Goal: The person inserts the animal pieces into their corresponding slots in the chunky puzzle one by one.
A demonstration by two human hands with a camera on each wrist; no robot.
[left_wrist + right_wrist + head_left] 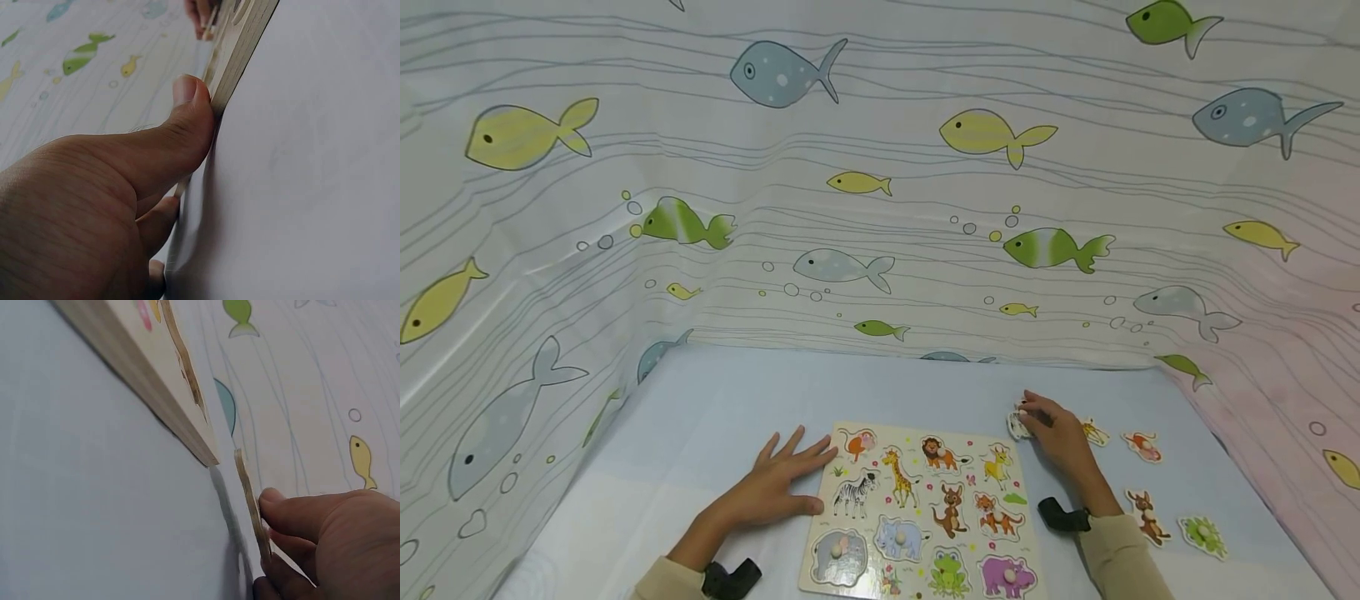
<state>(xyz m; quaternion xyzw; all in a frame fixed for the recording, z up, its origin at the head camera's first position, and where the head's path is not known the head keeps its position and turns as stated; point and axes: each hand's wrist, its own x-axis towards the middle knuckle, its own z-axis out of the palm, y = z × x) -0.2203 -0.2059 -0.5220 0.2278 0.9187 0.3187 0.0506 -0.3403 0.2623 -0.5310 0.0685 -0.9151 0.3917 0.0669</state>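
Tan sleeves point(662, 582) lead to two hands, one steadying a puzzle board point(898, 437), one pinching a zebra piece point(1017, 425)

Leftmost, the left hand point(775, 485) has its fingers spread, its tips and thumb against the left edge of the puzzle board; it grips nothing and seems to act as a brace. The board lies flat on the pale worktop point(722, 400), its printed zebra point(855, 493) near that hand. Pegs show on the grey piece point(850, 568), the pale blue piece point(889, 533) and the purple hippo point(996, 579).

Beside the board's far right corner, the right hand point(1063, 437) pinches the zebra piece between thumb and fingers, apart from the board and seen edge-on in the right wrist view. Farther right lie the giraffe piece point(1095, 432), red-orange piece point(1142, 447), kangaroo piece point(1147, 517) and green piece point(1202, 535).

By the look of it, the step in hand is bringing a picked-up piece to its place. The next move would call for a carry leftward over the lion point(940, 454) and giraffe pictures, a turn to lay the piece flat, then matching its outline to the printed zebra, with the left hand holding the board against sliding
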